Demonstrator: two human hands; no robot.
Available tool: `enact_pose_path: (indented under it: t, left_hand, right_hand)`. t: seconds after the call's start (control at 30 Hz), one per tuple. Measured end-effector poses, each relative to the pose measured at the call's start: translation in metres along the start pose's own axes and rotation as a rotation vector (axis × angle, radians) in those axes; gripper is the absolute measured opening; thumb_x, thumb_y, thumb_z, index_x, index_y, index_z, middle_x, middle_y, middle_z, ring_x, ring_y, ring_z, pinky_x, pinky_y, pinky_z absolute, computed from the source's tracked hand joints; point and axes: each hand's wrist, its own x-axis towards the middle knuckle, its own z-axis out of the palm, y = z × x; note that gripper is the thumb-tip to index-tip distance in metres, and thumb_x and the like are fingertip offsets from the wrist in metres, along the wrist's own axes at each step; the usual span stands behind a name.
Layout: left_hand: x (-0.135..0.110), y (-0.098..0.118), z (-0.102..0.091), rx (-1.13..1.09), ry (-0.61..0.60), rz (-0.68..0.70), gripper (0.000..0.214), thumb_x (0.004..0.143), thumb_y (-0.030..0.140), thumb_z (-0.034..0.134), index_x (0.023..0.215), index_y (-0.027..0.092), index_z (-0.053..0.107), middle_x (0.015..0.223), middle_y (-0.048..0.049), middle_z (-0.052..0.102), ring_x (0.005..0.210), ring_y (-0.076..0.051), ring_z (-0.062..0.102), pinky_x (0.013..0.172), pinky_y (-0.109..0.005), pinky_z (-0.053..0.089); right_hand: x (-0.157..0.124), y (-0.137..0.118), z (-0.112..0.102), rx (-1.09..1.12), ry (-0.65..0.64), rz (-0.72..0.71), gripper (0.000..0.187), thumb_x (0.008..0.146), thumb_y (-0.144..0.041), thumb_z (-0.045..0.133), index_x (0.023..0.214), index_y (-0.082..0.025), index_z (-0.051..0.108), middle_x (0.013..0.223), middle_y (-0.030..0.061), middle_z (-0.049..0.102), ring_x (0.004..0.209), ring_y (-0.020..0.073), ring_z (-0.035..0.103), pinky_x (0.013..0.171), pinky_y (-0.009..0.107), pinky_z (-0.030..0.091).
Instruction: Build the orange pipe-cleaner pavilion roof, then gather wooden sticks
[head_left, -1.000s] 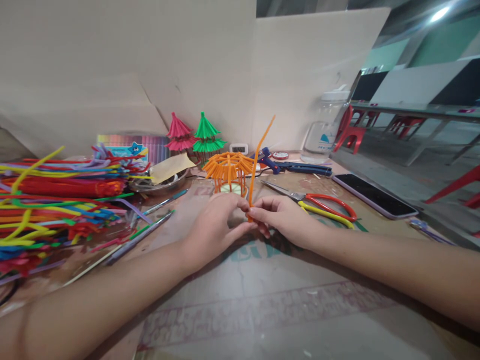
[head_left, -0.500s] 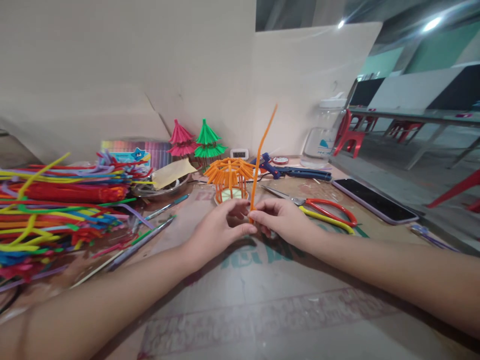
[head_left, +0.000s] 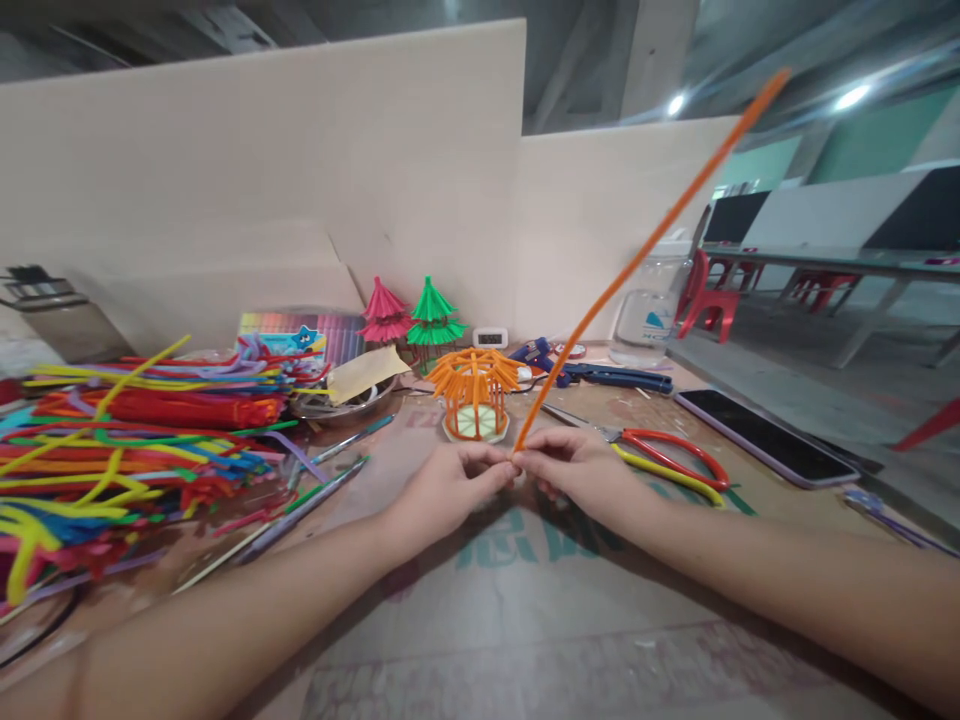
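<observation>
An orange pipe cleaner (head_left: 626, 270) slants up to the right from between my hands. My left hand (head_left: 454, 490) pinches its lower end, thumb against forefinger. My right hand (head_left: 581, 470) grips the same end from the other side, and the fingertips of both hands nearly meet. Just behind them stands a small orange pipe-cleaner pavilion (head_left: 476, 375) with a fringed roof and a pale round base. Scissors (head_left: 671, 455) with one red and one yellow handle lie to the right of my right hand.
Many coloured pipe cleaners (head_left: 150, 430) are heaped at left. Pink (head_left: 385, 312) and green (head_left: 430, 315) pavilions stand behind, near a small digital clock (head_left: 490, 337). A glue gun (head_left: 536, 355), dark blue pliers (head_left: 619, 376), a bottle (head_left: 649, 310) and a phone (head_left: 765, 435) lie rightward.
The orange pipe cleaner has swung from nearly upright to leaning far right and nearer the camera. My left fingers have closed on its lower end. The view has tilted up.
</observation>
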Motion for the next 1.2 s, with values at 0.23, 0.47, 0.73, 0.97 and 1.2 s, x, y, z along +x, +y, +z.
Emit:
enact_pose_path:
  t: [0.23, 0.47, 0.73, 0.97, 1.2]
  left_hand:
    - [0.0007, 0.0019, 0.0016, -0.058, 0.074, 0.019, 0.033, 0.084, 0.049, 0.069, 0.081, 0.016, 0.074, 0.083, -0.0062, 0.077, 0.079, -0.019, 0.065, 0.077, -0.03, 0.05]
    - [-0.0015, 0.0009, 0.0004, 0.015, 0.05, -0.005, 0.035, 0.086, 0.049, 0.066, 0.082, 0.015, 0.075, 0.081, -0.0057, 0.077, 0.075, -0.018, 0.064, 0.074, -0.029, 0.049]
    - [-0.0035, 0.0016, 0.0004, 0.071, 0.04, -0.01, 0.034, 0.088, 0.048, 0.065, 0.084, 0.016, 0.077, 0.081, -0.0034, 0.076, 0.075, -0.017, 0.063, 0.073, -0.027, 0.047]
    - [-0.0014, 0.0016, 0.0007, 0.104, -0.016, 0.068, 0.031, 0.093, 0.042, 0.061, 0.084, 0.017, 0.077, 0.082, -0.0031, 0.076, 0.076, -0.017, 0.063, 0.074, -0.027, 0.048]
    - [-0.0031, 0.0039, 0.0011, 0.142, -0.046, 0.092, 0.034, 0.095, 0.042, 0.058, 0.08, 0.016, 0.074, 0.079, -0.003, 0.073, 0.075, -0.017, 0.061, 0.074, -0.027, 0.046]
  right_hand:
    - [-0.0008, -0.0048, -0.0001, -0.009, -0.031, 0.012, 0.032, 0.072, -0.05, 0.077, 0.076, -0.018, 0.078, 0.062, -0.0009, 0.062, 0.05, 0.0102, 0.051, 0.047, 0.024, 0.038]
    - [0.0001, -0.0008, -0.0013, -0.041, -0.004, 0.023, 0.039, 0.071, -0.053, 0.085, 0.085, -0.017, 0.082, 0.058, -0.0011, 0.061, 0.051, 0.0115, 0.05, 0.048, 0.026, 0.038]
    - [-0.0012, -0.0014, 0.0024, 0.03, -0.005, 0.02, 0.04, 0.068, -0.055, 0.085, 0.079, -0.02, 0.07, 0.057, -0.0045, 0.055, 0.049, 0.0098, 0.046, 0.045, 0.023, 0.034]
    - [-0.0027, -0.0063, 0.0016, -0.07, -0.006, -0.041, 0.032, 0.072, -0.05, 0.08, 0.076, -0.021, 0.066, 0.066, -0.0019, 0.06, 0.053, 0.0108, 0.049, 0.049, 0.025, 0.04]
    - [-0.0024, -0.0038, -0.0001, -0.054, -0.04, -0.008, 0.032, 0.075, -0.05, 0.079, 0.078, -0.019, 0.071, 0.062, -0.002, 0.058, 0.052, 0.0111, 0.047, 0.046, 0.024, 0.036]
